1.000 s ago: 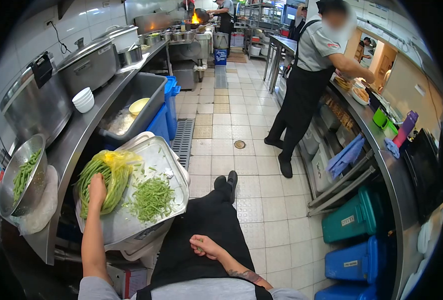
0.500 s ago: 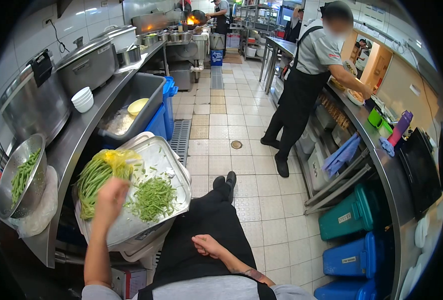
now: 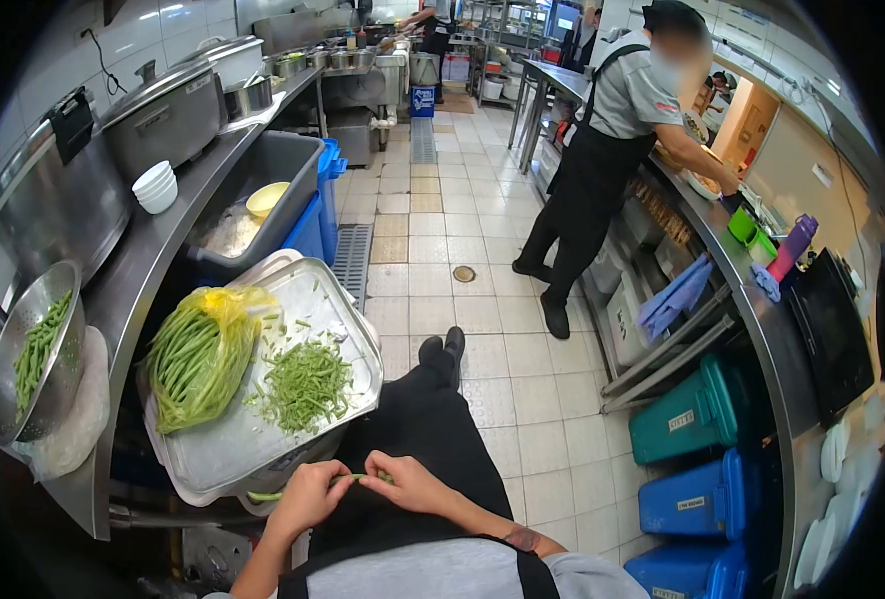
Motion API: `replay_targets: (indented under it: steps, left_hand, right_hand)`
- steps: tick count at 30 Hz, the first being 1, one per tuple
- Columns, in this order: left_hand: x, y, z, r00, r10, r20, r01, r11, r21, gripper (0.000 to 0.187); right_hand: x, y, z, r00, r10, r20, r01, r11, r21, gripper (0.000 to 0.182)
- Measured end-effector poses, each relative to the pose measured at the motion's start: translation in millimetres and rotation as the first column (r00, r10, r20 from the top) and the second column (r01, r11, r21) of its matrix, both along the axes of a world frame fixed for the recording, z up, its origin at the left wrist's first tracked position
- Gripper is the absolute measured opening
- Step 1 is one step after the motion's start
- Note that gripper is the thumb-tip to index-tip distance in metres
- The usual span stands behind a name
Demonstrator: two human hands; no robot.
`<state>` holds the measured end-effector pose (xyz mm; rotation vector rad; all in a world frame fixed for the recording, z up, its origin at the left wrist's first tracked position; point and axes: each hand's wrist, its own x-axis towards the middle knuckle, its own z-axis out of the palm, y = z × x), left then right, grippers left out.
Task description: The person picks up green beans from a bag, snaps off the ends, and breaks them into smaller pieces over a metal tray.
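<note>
Over the dark apron, my left hand (image 3: 310, 494) and my right hand (image 3: 405, 483) are close together, both closed on a green bean (image 3: 266, 496). One end of the bean sticks out to the left of my left hand. Beside them on the left, a metal tray (image 3: 225, 451) holds a yellow-tinted plastic bag of long beans (image 3: 198, 364) and a heap of cut bean pieces (image 3: 306, 384). A metal colander (image 3: 68, 351) with more green beans (image 3: 41, 354) stands tilted on the steel counter at the far left.
Large pots (image 3: 163, 115) and white bowls (image 3: 155, 187) stand on the left counter (image 3: 178, 215). A grey tub (image 3: 303, 190) is behind the tray. At the right, a co-worker (image 3: 602, 160) in a black apron reaches over another counter (image 3: 762, 329), with green and blue bins (image 3: 684, 409) below.
My left hand has moved from above the tray down to my lap and now holds a bean. My right hand has shifted slightly left and closed on the same bean.
</note>
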<state>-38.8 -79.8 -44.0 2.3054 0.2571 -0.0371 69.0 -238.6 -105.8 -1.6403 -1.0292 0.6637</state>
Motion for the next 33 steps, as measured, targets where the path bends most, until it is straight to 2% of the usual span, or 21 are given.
replay_targets:
  steps: [3, 5, 6, 8, 12, 14, 15, 17, 19, 21, 23, 24, 25, 27, 29, 30, 31, 33]
  left_hand:
    - [3.5, 4.5, 12.7, 0.998, -0.024, -0.061, 0.023, 1.000, -0.016, 0.016]
    - [4.8, 6.4, 13.8, 0.994, -0.057, -0.094, 0.052, 0.998, -0.047, 0.017]
    - [4.7, 6.4, 11.2, 0.994, -0.057, -0.095, 0.052, 0.997, -0.048, 0.017]
    - [4.7, 4.9, 1.4, 0.996, -0.037, -0.082, 0.035, 0.999, -0.031, 0.017]
    - [0.1, -0.4, -8.4, 0.983, 0.003, -0.185, -0.011, 0.999, -0.041, 0.017]
    - [-2.9, -1.8, -9.5, 0.999, 0.032, -0.032, -0.033, 0.999, -0.032, 0.016]
    - [-3.6, -1.0, -9.7, 0.999, 0.033, -0.035, -0.034, 0.999, -0.035, 0.016]
    - [-3.7, 2.6, -7.7, 0.981, 0.022, 0.191, -0.018, 1.000, -0.025, 0.015]
    - [-1.8, 2.9, -3.6, 0.946, -0.002, 0.323, 0.005, 1.000, -0.009, 0.012]
    - [1.4, 2.3, -1.9, 0.933, 0.054, 0.355, -0.022, 0.995, -0.094, 0.010]
    - [6.8, 2.1, -1.8, 0.893, 0.080, 0.443, 0.000, 0.984, -0.177, 0.007]
    - [6.5, -1.9, -2.4, 0.896, 0.154, 0.416, -0.043, 0.963, -0.264, 0.007]
    - [8.1, -5.8, -3.5, 0.892, 0.227, 0.390, -0.087, 0.935, -0.345, 0.006]
    - [11.7, -10.7, -10.1, 0.825, 0.334, 0.456, -0.123, 0.893, -0.432, 0.006]
    - [18.4, -14.1, -3.3, 0.678, 0.539, 0.500, -0.207, 0.793, -0.573, 0.007]
    - [15.4, -6.0, -4.8, 0.697, 0.671, 0.254, -0.302, 0.596, -0.744, 0.013]
    - [15.0, 6.7, -7.9, 0.680, 0.687, 0.254, -0.319, 0.590, -0.742, 0.013]
    - [13.5, 38.7, -17.0, 0.475, 0.862, 0.179, -0.067, 0.238, -0.969, 0.016]
  right_hand:
    - [-4.1, 3.2, 5.4, 0.997, -0.043, 0.058, 0.042, 0.999, 0.029, 0.019]
    - [-5.6, 6.3, 8.1, 0.969, -0.160, 0.187, 0.124, 0.973, 0.193, 0.017]
    - [-5.5, 5.1, 8.1, 0.969, -0.160, 0.187, 0.124, 0.974, 0.191, 0.017]
    - [-4.8, 1.2, 8.3, 0.889, -0.109, 0.445, 0.102, 0.994, 0.039, 0.015]
    - [2.0, 2.5, 3.1, 0.845, -0.019, 0.535, 0.020, 1.000, 0.004, 0.014]
    - [5.4, 3.6, 4.8, 0.822, 0.055, 0.567, -0.041, 0.998, -0.037, 0.014]
    - [7.2, 4.4, 4.5, 0.824, 0.057, 0.564, -0.042, 0.998, -0.040, 0.014]
    - [9.4, 6.3, 4.3, 0.875, -0.043, 0.483, 0.002, 0.996, 0.085, 0.014]
    - [10.8, 9.0, 14.0, 0.916, -0.068, 0.396, 0.002, 0.986, 0.164, 0.015]
    - [15.7, 10.5, 25.7, 0.951, -0.056, 0.305, -0.012, 0.976, 0.216, 0.015]
    - [16.8, 15.3, 35.1, 0.993, -0.085, 0.077, 0.061, 0.962, 0.267, 0.017]
    - [15.2, 19.1, 40.3, 0.995, -0.098, 0.003, 0.093, 0.955, 0.280, 0.019]
    - [15.0, 24.1, 44.8, 0.992, -0.110, -0.066, 0.124, 0.948, 0.292, 0.020]
    - [12.8, 33.1, 46.3, 0.967, -0.135, -0.214, 0.191, 0.944, 0.268, 0.023]
    - [10.2, 37.5, 62.1, 0.969, -0.156, -0.192, 0.202, 0.946, 0.252, 0.024]
    - [9.9, 39.4, 67.2, 0.979, -0.159, -0.126, 0.189, 0.940, 0.283, 0.024]
    - [10.8, 40.0, 66.6, 0.984, -0.173, -0.052, 0.181, 0.939, 0.293, 0.024]
    - [14.8, 39.0, 62.6, 0.979, -0.182, -0.092, 0.202, 0.925, 0.323, 0.025]
